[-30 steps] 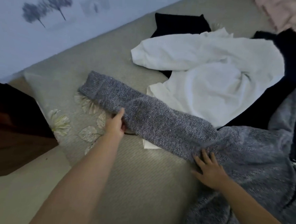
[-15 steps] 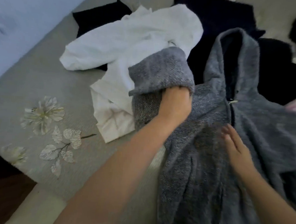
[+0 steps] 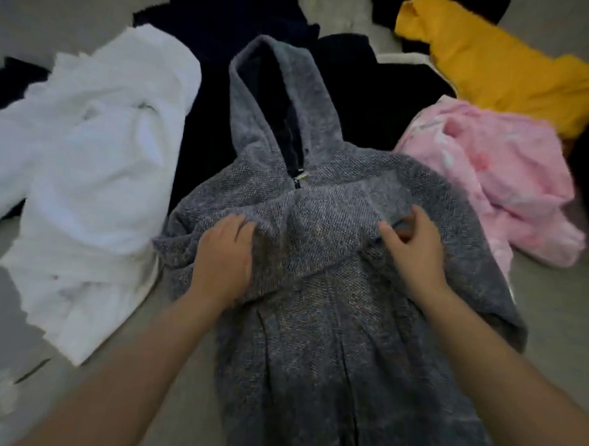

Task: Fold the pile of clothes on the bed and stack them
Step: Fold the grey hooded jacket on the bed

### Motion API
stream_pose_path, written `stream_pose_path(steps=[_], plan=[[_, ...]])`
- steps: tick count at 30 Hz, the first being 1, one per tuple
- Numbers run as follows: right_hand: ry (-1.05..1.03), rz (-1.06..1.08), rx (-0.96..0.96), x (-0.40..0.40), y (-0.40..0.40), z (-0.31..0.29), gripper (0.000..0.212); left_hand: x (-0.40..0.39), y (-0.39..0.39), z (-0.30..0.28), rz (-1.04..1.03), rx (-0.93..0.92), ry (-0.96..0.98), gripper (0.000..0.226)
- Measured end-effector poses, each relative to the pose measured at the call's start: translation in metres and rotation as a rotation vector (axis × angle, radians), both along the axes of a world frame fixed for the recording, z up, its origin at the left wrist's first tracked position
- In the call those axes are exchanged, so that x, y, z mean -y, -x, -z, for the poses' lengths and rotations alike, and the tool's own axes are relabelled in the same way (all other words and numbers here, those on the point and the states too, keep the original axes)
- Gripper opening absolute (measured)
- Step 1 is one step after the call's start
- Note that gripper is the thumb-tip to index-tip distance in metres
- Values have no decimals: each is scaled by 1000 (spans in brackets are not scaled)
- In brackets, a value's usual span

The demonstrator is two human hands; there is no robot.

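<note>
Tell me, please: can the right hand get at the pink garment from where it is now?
Probably yes. The right hand rests on the grey hoodie, and the pink garment lies just beside it on that side, uncovered on top, with nothing between them.

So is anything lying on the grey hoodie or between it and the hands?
Nothing visible. Both the left hand and right hand rest directly on the grey hoodie. The white garment and pink garment lie beside it.

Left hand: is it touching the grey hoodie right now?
Touching. The head view shows the left hand pressed flat on the grey hoodie, fingers on its folded sleeve.
</note>
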State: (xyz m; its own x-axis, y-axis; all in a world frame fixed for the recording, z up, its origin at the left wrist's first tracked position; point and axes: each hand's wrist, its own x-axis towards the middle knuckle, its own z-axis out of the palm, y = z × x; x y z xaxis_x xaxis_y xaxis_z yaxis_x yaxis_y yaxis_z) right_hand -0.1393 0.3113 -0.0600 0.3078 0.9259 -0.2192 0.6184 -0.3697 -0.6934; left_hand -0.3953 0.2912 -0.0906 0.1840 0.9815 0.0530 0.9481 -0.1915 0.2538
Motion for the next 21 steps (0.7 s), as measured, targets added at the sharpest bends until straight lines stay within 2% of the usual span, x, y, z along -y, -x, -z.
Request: stream_pose_path(steps=[1, 2, 4, 6, 8, 10, 11, 13, 15, 16, 17, 19, 21], plan=[[-31, -1, 76, -14, 1, 2, 68, -8, 7, -1, -86, 61, -46, 34], [-41, -12, 166, -29, 2, 3, 71, -17, 14, -3, -211, 118, 9, 36], [64, -65, 350, -57, 2, 6, 76, -31, 37, -3, -417, 134, 254, 33], [302, -95, 465, -77, 1, 10, 78, -36, 59, 1, -400, -16, 483, 17], [452, -127, 510, -86, 3, 13, 67, -37, 74, -1, -324, -153, 639, 16], [397, -182, 546, -87, 5, 12, 41, -37, 84, -3, -286, -254, 662, 18], [329, -217, 592, -86, 2, 10, 31, -38, 89, -3, -287, -247, 650, 19], [140, -260, 690, -78, -10, 4, 26, -40, 95, -7, -275, -30, 591, 22], [2, -219, 761, -67, -29, -5, 27, -48, 83, -23, -175, 371, 463, 20], [-4, -195, 792, -62, -40, -7, 30, -54, 72, -35, -76, 539, 413, 17], [27, -182, 824, -57, -50, -8, 32, -61, 62, -43, 39, 615, 394, 17], [171, -163, 898, -53, -64, -5, 34, -73, 51, -43, 206, 535, 443, 17], [307, -136, 961, -55, -66, -1, 38, -81, 54, -30, 245, 153, 592, 12]])
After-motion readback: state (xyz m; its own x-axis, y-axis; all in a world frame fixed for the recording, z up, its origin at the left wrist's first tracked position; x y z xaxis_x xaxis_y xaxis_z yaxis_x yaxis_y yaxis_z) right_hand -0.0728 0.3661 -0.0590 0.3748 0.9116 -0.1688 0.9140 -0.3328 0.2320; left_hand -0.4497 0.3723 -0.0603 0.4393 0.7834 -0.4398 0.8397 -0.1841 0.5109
